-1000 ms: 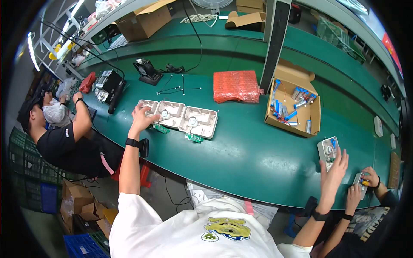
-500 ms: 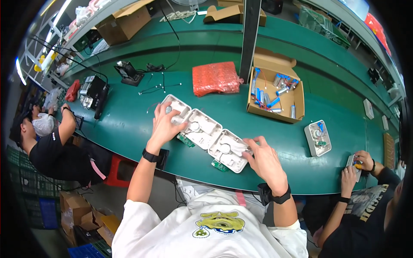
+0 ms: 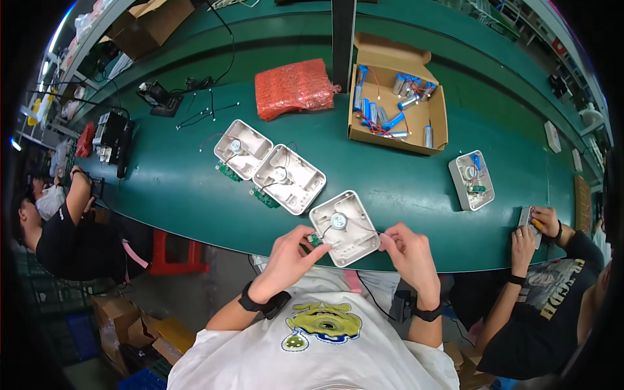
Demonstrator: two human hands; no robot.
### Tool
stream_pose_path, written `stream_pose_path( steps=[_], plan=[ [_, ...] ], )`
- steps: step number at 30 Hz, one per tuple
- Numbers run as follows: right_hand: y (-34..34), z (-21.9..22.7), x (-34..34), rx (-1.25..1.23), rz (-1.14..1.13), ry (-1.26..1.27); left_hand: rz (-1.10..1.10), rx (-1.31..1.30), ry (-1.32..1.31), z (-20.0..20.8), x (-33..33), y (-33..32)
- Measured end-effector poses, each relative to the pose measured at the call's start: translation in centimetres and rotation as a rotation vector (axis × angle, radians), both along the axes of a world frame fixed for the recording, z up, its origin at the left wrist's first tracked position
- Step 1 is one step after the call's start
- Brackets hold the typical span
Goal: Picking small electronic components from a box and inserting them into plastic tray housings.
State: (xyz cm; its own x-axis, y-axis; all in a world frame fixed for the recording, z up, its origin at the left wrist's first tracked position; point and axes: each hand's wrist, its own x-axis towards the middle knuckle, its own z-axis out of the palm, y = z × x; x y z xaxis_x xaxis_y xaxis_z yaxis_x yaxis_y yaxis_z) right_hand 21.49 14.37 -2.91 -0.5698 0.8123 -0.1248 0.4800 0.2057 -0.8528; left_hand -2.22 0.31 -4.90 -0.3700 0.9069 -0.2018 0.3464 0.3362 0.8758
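Note:
A white plastic housing [image 3: 356, 250] with a round speaker [image 3: 339, 221] inside lies open side up at the table's near edge. My left hand [image 3: 286, 259] is at its left side, with thumb and fingers closed on a small green circuit board [image 3: 314, 240]. At the right rim my right hand [image 3: 411, 259] pinches a thin dark wire [image 3: 365, 227] that runs from the speaker. Two similar housings, a middle one [image 3: 299, 190] and a left one [image 3: 244, 134], lie further off to the left, each with a speaker inside and a green board beside it.
An open cardboard box [image 3: 429, 144] of blue and silver battery cells stands at the back right. Left of it lies a red bubble-wrap packet [image 3: 294, 90], near loose wires [image 3: 208, 116]. Another housing [image 3: 472, 181] stands to the right, near a co-worker's hands [image 3: 533, 237].
The nearest housing has been drawn away from the other two, toward me, and turned. My left hand has left the far housings for its board; my right hand's fingers have closed. My view has shifted.

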Motion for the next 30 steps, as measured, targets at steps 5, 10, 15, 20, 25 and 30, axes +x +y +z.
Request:
stream_pose_path(
  steps=[5, 10, 15, 20, 25, 30],
  plan=[
    [0.5, 2.0, 2.3, 0.006, -0.128, 0.028, -0.073, 0.078, -0.021, -0.9, 0.5, 2.0],
    [1.7, 1.9, 2.3, -0.022, -0.289, 0.311, -0.215, 0.062, -0.035, -0.9, 0.2, 5.3],
    [2.3, 1.9, 0.3, -0.39, -0.319, 0.693, -0.286, 0.019, -0.035, -0.3, 0.5, 7.4],
    [2.2, 0.5, -0.3, -0.473, -0.288, 0.831, -0.284, 0.021, -0.059, -0.6, 0.9, 8.0],
    [2.2, 0.3, -0.3, -0.406, -0.289, 0.885, -0.264, 0.018, -0.084, -0.7, 1.0, 8.1],
    [1.9, 0.4, -0.4, -0.404, -0.261, 0.897, -0.26, -0.004, -0.075, -0.4, 1.0, 8.2]
  ],
)
